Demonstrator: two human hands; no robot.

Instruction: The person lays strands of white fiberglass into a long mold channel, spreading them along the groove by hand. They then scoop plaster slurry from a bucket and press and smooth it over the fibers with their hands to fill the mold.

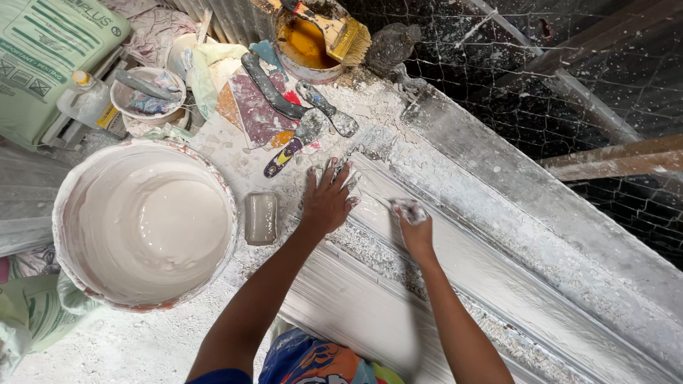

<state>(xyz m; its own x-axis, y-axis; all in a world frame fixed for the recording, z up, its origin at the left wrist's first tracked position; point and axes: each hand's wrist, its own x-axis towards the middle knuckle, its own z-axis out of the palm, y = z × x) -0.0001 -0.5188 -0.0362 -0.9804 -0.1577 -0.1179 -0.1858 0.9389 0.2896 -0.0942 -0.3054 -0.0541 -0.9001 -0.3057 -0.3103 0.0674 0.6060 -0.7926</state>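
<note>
White plaster coats the moulded panel (pixel 455 284) seen by the head camera, lying on the dusty floor. The left hand (pixel 327 199) lies spread flat, fingers apart, on the panel's upper corner. The right hand (pixel 416 227) is closed around a small plaster-caked pad (pixel 409 209), pressing it into a groove. That pad looks soft and light, probably slippery, best gripped across its back. 1 large bucket (pixel 220 192) of white mix stands left, a small block (pixel 260 217) beside it.
</note>
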